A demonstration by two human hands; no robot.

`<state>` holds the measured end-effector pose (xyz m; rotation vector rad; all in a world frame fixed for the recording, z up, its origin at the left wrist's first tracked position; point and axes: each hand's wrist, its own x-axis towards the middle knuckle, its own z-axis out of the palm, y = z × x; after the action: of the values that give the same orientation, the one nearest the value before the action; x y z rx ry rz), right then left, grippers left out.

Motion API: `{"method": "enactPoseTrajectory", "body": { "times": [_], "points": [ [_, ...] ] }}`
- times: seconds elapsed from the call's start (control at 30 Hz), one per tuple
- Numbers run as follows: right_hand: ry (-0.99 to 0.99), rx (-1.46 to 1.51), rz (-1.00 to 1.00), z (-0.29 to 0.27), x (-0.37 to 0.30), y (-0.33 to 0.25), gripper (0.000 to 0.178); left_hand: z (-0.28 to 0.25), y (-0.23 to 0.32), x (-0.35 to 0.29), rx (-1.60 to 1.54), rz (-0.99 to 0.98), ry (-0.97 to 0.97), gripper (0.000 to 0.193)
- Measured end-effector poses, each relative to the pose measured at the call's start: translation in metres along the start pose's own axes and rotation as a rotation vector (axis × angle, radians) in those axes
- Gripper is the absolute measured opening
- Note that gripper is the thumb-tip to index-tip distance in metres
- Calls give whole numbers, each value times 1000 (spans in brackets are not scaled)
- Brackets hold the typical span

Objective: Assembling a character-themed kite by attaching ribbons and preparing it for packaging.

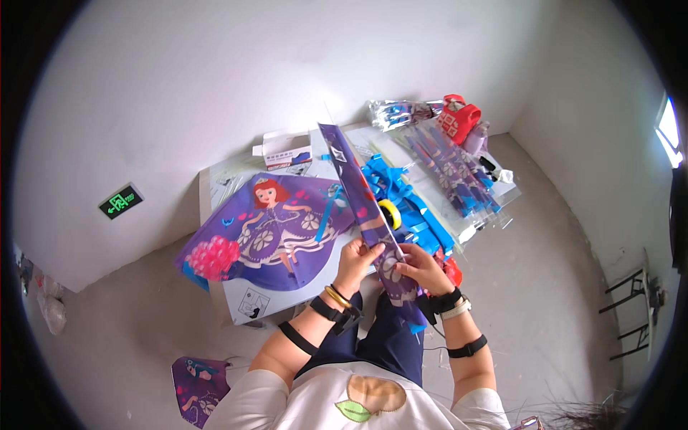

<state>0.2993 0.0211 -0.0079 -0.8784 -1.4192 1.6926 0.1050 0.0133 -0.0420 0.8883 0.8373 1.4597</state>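
A purple kite [356, 188], folded into a long narrow strip, is held in front of me and slants up to the left over the table. My left hand [360, 261] grips its left edge near the lower end, thumb on top. On the opposite edge, my right hand [423, 269] pinches it between thumb and fingers. Left of the strip lies a spread kite [304, 269] with a printed princess and pink flowers. Blue ribbons [387, 174] and a yellow tape roll [390, 213] sit just right of the strip, partly hidden by it.
The white table [247, 304] stands before a wall. Several folded kites [451, 168] in clear sleeves lie at the right, behind them a red bag [459, 120] and a clear package [405, 112]. An opened white box [287, 152] is at the back. Another kite [201, 390] is low at the left.
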Motion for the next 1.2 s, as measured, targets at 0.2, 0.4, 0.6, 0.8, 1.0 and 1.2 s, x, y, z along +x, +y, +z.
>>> {"method": "enactPoseTrajectory", "body": {
  "times": [0.2, 0.4, 0.6, 0.8, 1.0, 1.2],
  "points": [
    [130, -146, 1, -33, -30, 7, 19, 54, 4, -15, 82, 28, -171, 29],
    [205, -295, -141, -59, -58, -22, 14, 98, 18, -17, -46, 118, -315, 40],
    [477, -790, -337, -61, -86, -38, 10, 85, 29, -3, 409, 236, -290, 12],
    [544, -893, -415, -34, -106, -57, 18, 90, 32, -18, 372, 346, -435, 16],
    [505, -1095, -742, -33, -109, -58, 24, 86, 44, -18, 456, 400, -543, 19],
    [449, -1040, -621, -27, -107, -61, 21, 86, 24, -18, 513, 462, -513, 15]
  ]
}}
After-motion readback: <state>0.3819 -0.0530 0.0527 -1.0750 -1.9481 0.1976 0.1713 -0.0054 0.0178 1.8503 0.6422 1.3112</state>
